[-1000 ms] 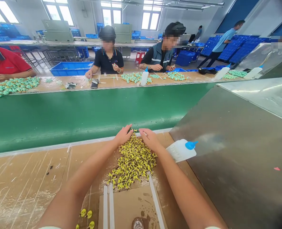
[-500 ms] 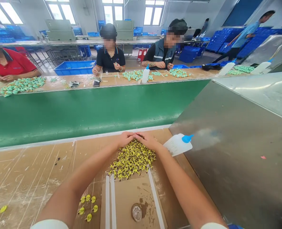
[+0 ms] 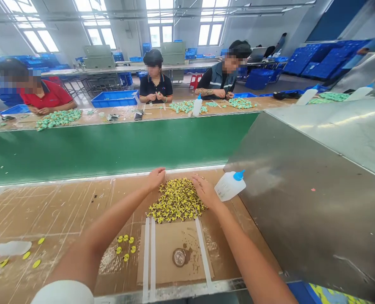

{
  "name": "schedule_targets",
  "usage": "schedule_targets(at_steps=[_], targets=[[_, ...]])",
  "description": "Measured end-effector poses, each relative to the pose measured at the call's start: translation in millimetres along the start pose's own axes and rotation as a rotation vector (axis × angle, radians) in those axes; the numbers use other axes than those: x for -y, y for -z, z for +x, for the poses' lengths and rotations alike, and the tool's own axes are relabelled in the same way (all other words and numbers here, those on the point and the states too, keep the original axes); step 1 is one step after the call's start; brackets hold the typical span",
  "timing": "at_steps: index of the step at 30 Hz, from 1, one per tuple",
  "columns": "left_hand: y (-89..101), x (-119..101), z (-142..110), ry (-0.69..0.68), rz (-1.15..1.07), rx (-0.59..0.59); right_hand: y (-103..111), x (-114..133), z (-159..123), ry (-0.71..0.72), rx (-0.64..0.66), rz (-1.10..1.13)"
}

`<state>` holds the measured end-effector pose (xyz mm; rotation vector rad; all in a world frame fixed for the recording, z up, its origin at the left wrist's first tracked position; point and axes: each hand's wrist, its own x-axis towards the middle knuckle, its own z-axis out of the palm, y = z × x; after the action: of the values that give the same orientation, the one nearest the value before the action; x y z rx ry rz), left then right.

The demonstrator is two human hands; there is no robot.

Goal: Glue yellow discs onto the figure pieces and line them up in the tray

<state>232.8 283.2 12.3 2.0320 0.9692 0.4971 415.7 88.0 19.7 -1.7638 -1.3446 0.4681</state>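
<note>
A heap of small yellow and dark pieces (image 3: 176, 202) lies on the cardboard-covered table in front of me. My left hand (image 3: 157, 177) is at the heap's far left edge, its fingers stretched out and holding nothing. Along the far right side of the heap rests my right hand (image 3: 203, 190), fingers extended and touching the pieces. To the right of it a white squeeze bottle with a blue tip (image 3: 230, 185) leans at a tilt. Nearer to me, a small clear round dish (image 3: 179, 257) sits on a cardboard sheet (image 3: 165, 266) with white tape strips.
Several yellow discs (image 3: 126, 249) lie left of the sheet, others (image 3: 36, 264) farther left by a white patch (image 3: 11, 248). A metal housing (image 3: 301, 190) bounds the right side. Beyond the green belt (image 3: 127, 145), co-workers sit at a bench with mint-green heaps (image 3: 58, 119).
My hands have parted: they met at the heap's far end and now sit on either side of it. The view has shifted, bringing the table's near edge into sight.
</note>
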Motion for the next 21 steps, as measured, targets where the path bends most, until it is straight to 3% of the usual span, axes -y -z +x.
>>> schedule_targets(at_steps=[4, 7, 10, 13, 14, 16, 17, 19, 21], targets=[[45.0, 4, -60, 0.056, 0.036, -0.007, 12, 8, -94, 0.064, 0.007, 0.035], [86.7, -6, -140, 0.075, 0.059, -0.061, 18, -10, -169, 0.112, -0.054, 0.013], [106.1, -18, -235, 0.136, 0.083, -0.294, 20, -38, -219, 0.085, -0.151, -0.035], [88.7, -16, -318, 0.249, 0.043, -0.832, 16, -54, -238, 0.057, -0.195, -0.037], [77.3, -10, -339, 0.265, 0.020, -0.932, 14, -55, -239, 0.060, -0.191, -0.034], [52.9, 4, -365, 0.262, 0.063, -0.905, 11, -53, -238, 0.064, -0.180, -0.042], [41.6, 13, -371, 0.275, 0.132, -0.834, 10, -52, -237, 0.052, -0.167, -0.051], [23.4, 29, -369, 0.290, 0.277, -0.677, 10, -51, -237, 0.000, -0.122, -0.058], [11.7, 42, -354, 0.288, 0.299, -0.632, 11, -54, -239, -0.053, -0.072, -0.032]])
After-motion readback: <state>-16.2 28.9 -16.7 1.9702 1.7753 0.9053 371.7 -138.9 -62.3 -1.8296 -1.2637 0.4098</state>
